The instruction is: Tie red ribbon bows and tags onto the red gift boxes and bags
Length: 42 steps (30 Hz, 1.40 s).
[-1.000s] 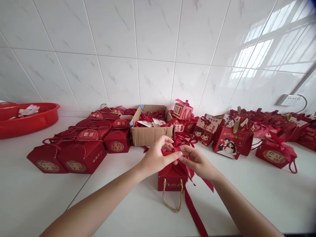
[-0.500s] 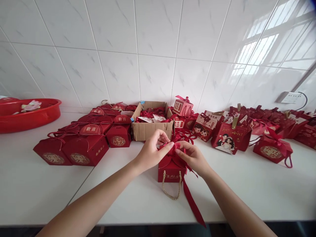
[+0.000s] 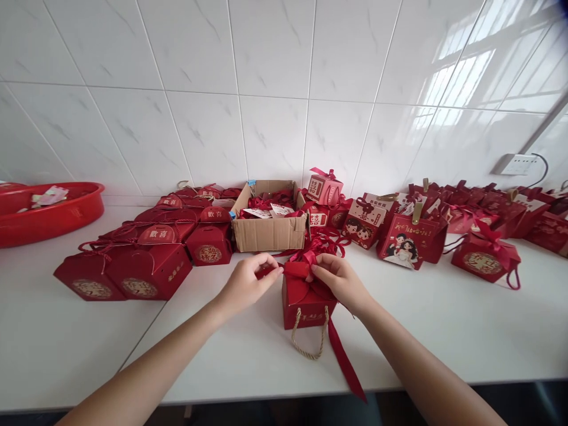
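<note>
A red gift box with a gold rope handle stands in front of me on the white table. On its top sits a red satin ribbon, looped into a bow. My left hand is closed in a pinch just left of the bow, and red ribbon shows between its fingers. Thumb and fingertips of my right hand press on the bow's middle. One ribbon tail trails down over the table's front edge. Part of the box top is hidden by the bow and my right hand.
Closed red boxes stand in rows at left. Behind the gift box are a cardboard box of red ribbons and cards, and loose ribbon. Several decorated boxes stand at right. A red basin is far left; a socket strip is on the wall.
My left hand has moved left, away from my right hand, drawing ribbon out to the bow's left side. My right hand stays at the bow. The view has shifted slightly.
</note>
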Each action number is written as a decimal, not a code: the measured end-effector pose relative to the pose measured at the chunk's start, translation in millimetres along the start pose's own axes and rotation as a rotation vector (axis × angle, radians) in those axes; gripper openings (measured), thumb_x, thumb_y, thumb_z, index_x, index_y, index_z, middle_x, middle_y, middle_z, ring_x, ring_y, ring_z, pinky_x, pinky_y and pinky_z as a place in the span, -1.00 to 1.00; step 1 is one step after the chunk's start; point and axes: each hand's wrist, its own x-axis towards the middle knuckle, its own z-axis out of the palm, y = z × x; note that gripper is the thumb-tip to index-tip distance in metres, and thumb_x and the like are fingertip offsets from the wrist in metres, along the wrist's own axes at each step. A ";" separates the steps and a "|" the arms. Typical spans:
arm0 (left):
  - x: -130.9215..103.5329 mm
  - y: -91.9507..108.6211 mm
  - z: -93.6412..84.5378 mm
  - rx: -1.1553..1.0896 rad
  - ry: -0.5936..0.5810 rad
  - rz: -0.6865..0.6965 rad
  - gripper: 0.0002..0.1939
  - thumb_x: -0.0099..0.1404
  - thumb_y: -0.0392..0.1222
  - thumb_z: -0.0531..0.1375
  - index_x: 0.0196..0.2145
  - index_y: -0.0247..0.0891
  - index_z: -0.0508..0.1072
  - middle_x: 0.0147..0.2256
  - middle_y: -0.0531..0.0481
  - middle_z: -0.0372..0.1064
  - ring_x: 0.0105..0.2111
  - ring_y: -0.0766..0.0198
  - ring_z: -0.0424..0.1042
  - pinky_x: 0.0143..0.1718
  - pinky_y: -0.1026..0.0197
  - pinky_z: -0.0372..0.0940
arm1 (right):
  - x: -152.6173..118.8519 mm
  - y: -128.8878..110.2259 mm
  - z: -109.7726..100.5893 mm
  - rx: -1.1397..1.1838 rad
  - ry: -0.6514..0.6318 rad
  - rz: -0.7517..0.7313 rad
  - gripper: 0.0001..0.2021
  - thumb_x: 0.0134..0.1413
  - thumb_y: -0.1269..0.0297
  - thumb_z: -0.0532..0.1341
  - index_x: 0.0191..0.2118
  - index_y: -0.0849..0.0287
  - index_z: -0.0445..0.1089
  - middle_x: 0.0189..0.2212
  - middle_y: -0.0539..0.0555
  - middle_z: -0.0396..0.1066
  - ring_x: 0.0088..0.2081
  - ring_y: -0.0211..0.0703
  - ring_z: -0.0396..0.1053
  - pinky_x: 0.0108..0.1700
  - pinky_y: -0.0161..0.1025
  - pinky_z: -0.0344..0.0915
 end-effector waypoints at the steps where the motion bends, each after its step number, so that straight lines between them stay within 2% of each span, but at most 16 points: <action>1: -2.2 4.3 -2.6 0.023 0.007 0.021 -0.75 0.22 0.01 0.19 -0.40 -0.24 0.40 -0.34 0.01 0.42 -0.30 0.23 0.38 -0.23 0.23 0.24 | 0.1 -0.6 0.7 -0.017 0.017 0.008 -0.75 0.08 0.08 0.22 -0.40 0.18 0.33 -0.49 0.03 0.47 -0.46 -0.24 0.36 -0.40 -0.32 0.26; 4: -7.5 14.8 -10.3 0.086 -0.029 0.021 -0.74 0.16 0.01 0.27 -0.32 -0.21 0.40 -0.34 0.03 0.41 -0.30 0.22 0.38 -0.24 0.24 0.23 | 0.3 -2.1 1.9 -0.067 0.059 0.012 -0.78 0.07 0.13 0.21 -0.42 0.19 0.33 -0.50 0.02 0.45 -0.50 -0.27 0.31 -0.45 -0.33 0.20; 7: -9.6 19.5 -16.9 0.008 -0.075 -0.094 -0.61 0.14 0.04 0.28 -0.16 -0.20 0.34 -0.39 0.07 0.37 -0.39 0.29 0.33 -0.38 0.28 0.18 | -0.8 -2.0 1.4 -0.099 0.076 -0.003 -0.79 0.09 0.13 0.17 -0.41 0.18 0.33 -0.48 0.02 0.46 -0.50 -0.27 0.31 -0.47 -0.34 0.18; 10: -10.4 20.0 -23.3 -0.163 -0.150 -0.253 -0.58 0.19 0.06 0.24 -0.10 -0.21 0.32 -0.42 0.09 0.35 -0.56 0.42 0.15 -0.55 0.35 0.00 | -2.5 -0.2 0.6 -0.132 0.092 -0.025 -0.78 0.12 0.13 0.13 -0.41 0.17 0.33 -0.47 0.02 0.47 -0.49 -0.26 0.34 -0.47 -0.34 0.20; 12: -11.5 21.1 -27.2 -0.190 -0.196 -0.287 -0.61 0.21 0.06 0.22 -0.11 -0.24 0.35 -0.49 0.11 0.33 -0.62 0.47 0.03 -0.59 0.36 -0.10 | -2.9 1.8 1.3 -0.167 0.119 -0.047 -0.79 0.12 0.15 0.12 -0.41 0.16 0.33 -0.47 0.03 0.48 -0.46 -0.23 0.37 -0.43 -0.32 0.23; 15: -13.4 28.5 -30.0 -0.156 -0.235 -0.208 -0.64 0.24 0.00 0.22 -0.09 -0.25 0.38 -0.55 0.10 0.37 -0.63 0.46 0.07 -0.60 0.36 -0.07 | -1.7 5.0 4.6 -0.244 0.179 -0.079 -0.83 0.11 0.19 0.13 -0.40 0.15 0.35 -0.49 0.03 0.48 -0.42 -0.17 0.42 -0.35 -0.27 0.28; 19: -9.5 49.5 -24.2 -0.237 -0.239 -0.049 -0.75 0.26 -0.09 0.22 -0.15 -0.26 0.40 -0.48 0.05 0.47 -0.58 0.41 0.28 -0.51 0.33 0.18 | -0.4 6.9 9.7 -0.377 0.237 -0.128 -0.87 0.05 0.25 0.16 -0.40 0.15 0.40 -0.49 0.05 0.48 -0.44 -0.13 0.38 -0.36 -0.23 0.24; 23: 5.7 67.8 -12.0 -0.322 -0.206 0.066 -0.86 0.27 -0.17 0.21 -0.27 -0.30 0.43 -0.47 0.01 0.50 -0.46 0.34 0.45 -0.42 0.32 0.29 | -4.4 5.4 9.9 -0.480 0.218 -0.226 -0.90 0.01 0.30 0.17 -0.40 0.15 0.42 -0.48 0.04 0.44 -0.45 -0.16 0.29 -0.38 -0.24 0.17; 26: 19.3 72.0 -3.8 -0.363 -0.157 0.143 -0.87 0.26 -0.20 0.22 -0.25 -0.31 0.44 -0.38 -0.03 0.51 -0.33 0.27 0.51 -0.29 0.26 0.36 | -8.3 5.4 7.7 -0.500 0.175 -0.284 -0.90 0.04 0.28 0.16 -0.42 0.14 0.38 -0.54 0.00 0.36 -0.48 -0.20 0.22 -0.39 -0.26 0.15; 27: 23.3 71.3 -1.6 -0.372 -0.162 0.179 -0.84 0.27 -0.21 0.21 -0.19 -0.30 0.45 -0.32 -0.05 0.52 -0.26 0.24 0.51 -0.23 0.24 0.37 | -9.1 5.9 7.0 -0.500 0.161 -0.296 -0.88 0.06 0.26 0.16 -0.45 0.14 0.35 -0.57 -0.02 0.32 -0.49 -0.22 0.19 -0.41 -0.27 0.14; 29: 29.5 66.6 2.4 -0.383 -0.244 0.243 -0.66 0.31 -0.20 0.18 0.04 -0.23 0.38 -0.16 -0.09 0.50 -0.11 0.20 0.48 -0.10 0.19 0.35 | -9.8 7.6 6.0 -0.492 0.145 -0.311 -0.79 0.09 0.20 0.18 -0.51 0.14 0.30 -0.60 -0.03 0.29 -0.52 -0.24 0.16 -0.44 -0.28 0.12; 32: 34.3 51.8 7.4 -0.403 -0.408 0.224 -0.36 0.38 -0.12 0.11 0.33 -0.05 -0.03 0.07 -0.14 0.38 0.11 0.16 0.34 0.08 0.09 0.24 | -9.1 10.1 4.8 -0.461 0.143 -0.312 -0.69 0.17 0.12 0.16 -0.54 0.15 0.31 -0.58 0.01 0.38 -0.50 -0.23 0.24 -0.42 -0.28 0.16; 34: 34.8 38.5 10.3 -0.383 -0.378 0.194 -0.25 0.35 -0.08 0.15 0.36 -0.03 -0.17 0.11 -0.17 0.33 0.15 0.13 0.29 0.13 0.04 0.19 | -8.6 10.8 4.1 -0.439 0.141 -0.309 -0.66 0.21 0.10 0.12 -0.52 0.15 0.34 -0.53 0.03 0.44 -0.46 -0.21 0.30 -0.37 -0.28 0.21; 37: 32.3 21.2 14.3 -0.297 -0.225 0.169 -0.26 0.22 -0.06 0.28 0.26 -0.11 0.07 0.00 -0.16 0.39 0.05 0.10 0.36 0.07 0.03 0.20 | -8.4 10.7 3.6 -0.415 0.139 -0.305 -0.64 0.23 0.08 0.10 -0.52 0.15 0.36 -0.53 0.03 0.44 -0.46 -0.22 0.30 -0.37 -0.29 0.22; 40: 27.6 13.4 18.7 -0.257 -0.163 0.127 -0.52 0.15 -0.04 0.33 -0.02 -0.19 0.33 -0.17 -0.07 0.46 -0.12 0.15 0.43 -0.06 0.08 0.26 | -8.5 10.9 4.1 -0.400 0.147 -0.295 -0.64 0.23 0.08 0.11 -0.53 0.16 0.35 -0.55 0.02 0.42 -0.47 -0.22 0.28 -0.38 -0.29 0.20; 42: 24.3 12.7 22.2 -0.263 -0.120 0.117 -0.72 0.19 -0.05 0.28 -0.22 -0.25 0.39 -0.27 -0.04 0.45 -0.21 0.19 0.43 -0.14 0.13 0.28 | -8.4 11.4 5.1 -0.387 0.158 -0.285 -0.65 0.22 0.09 0.12 -0.53 0.16 0.34 -0.54 0.03 0.42 -0.47 -0.22 0.29 -0.39 -0.29 0.20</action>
